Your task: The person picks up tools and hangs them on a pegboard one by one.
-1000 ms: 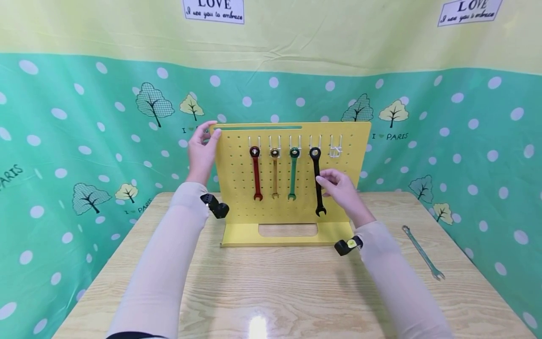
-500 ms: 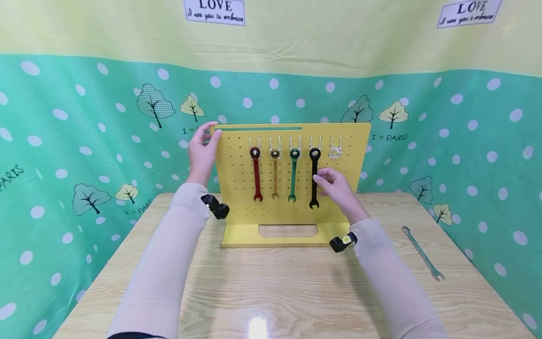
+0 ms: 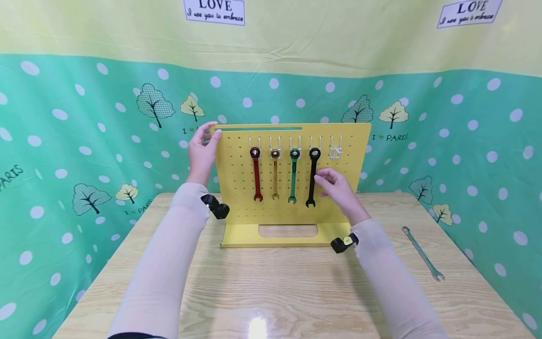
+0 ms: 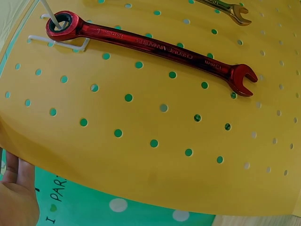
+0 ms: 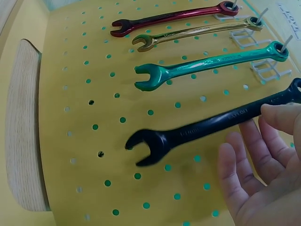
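Note:
In the head view my left hand (image 3: 202, 153) holds the upper left corner of a yellow pegboard (image 3: 237, 207), thumb in front and fingers around the edge. My right hand (image 3: 338, 188) pinches the shank of a black combination wrench (image 5: 211, 125) between thumb and fingers. The black wrench's ring end is at a white hook on the board, its open end hanging slightly left. To its left hang a green wrench (image 3: 293, 176), a gold wrench (image 3: 275, 176) and a red wrench (image 4: 155, 46), each by its ring end.
A white double hook (image 3: 336, 149) at the right of the row bears no wrench. Another greenish metallic wrench (image 3: 423, 254) lies on the wooden table (image 3: 271, 282) at the right. A patterned curtain (image 3: 271, 89) stands behind the board.
The black wrench's lower end has swung left, from slanting right to slanting slightly left. My right hand has moved a little left with it; my left hand stays at the board's corner.

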A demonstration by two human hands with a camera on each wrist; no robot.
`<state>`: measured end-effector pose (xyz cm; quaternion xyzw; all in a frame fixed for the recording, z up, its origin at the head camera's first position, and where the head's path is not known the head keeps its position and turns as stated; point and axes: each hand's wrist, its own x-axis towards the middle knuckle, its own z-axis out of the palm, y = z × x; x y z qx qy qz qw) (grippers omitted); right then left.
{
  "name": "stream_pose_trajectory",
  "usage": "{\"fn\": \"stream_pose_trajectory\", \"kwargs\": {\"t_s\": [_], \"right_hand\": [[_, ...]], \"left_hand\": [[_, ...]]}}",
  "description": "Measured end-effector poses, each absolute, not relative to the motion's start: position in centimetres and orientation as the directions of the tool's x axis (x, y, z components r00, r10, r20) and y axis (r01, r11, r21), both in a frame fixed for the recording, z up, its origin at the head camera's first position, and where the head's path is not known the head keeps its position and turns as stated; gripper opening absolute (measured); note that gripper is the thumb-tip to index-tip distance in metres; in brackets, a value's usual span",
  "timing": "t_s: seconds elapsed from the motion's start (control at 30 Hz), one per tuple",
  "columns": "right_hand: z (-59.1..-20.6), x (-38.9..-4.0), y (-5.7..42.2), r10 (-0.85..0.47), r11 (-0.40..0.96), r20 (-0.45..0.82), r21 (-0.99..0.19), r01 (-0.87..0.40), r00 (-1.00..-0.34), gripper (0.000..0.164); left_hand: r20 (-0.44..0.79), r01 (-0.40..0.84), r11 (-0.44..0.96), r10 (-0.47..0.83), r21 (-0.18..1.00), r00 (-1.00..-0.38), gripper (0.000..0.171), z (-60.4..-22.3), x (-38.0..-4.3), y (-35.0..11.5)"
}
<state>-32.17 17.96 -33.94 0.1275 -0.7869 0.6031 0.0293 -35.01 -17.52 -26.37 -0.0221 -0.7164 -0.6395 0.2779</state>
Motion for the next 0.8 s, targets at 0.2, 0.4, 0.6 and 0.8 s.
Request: {"fn": "stream_pose_trajectory", "kwargs": {"t_s": [0.2,0.4,0.6,0.8], "right_hand": [[-34.0,-31.7,18.4,-0.173,0.244,0.203,-0.939,-0.242,-0.964,0.044],[-34.2,-31.6,18.8,-0.169,0.254,0.197,-0.938,-0.235,-0.966,0.043],[-34.4,-31.3,19.5,-0.180,0.266,0.192,-0.935,-0.235,-0.965,0.046],[-34.8,-30.7,20.9,-0.182,0.296,0.175,-0.929,-0.223,-0.968,0.047]], "left_hand": [[0.427,0.388,0.181,-0.324,0.904,-0.844,0.036,-26.3,-34.9,-17.5],[0.429,0.387,0.190,-0.321,0.902,-0.844,0.036,-26.4,-34.9,-17.5],[0.434,0.392,0.189,-0.319,0.900,-0.842,0.037,-26.4,-35.0,-17.5],[0.444,0.402,0.191,-0.319,0.895,-0.837,0.037,-26.5,-35.1,-17.5]]}}
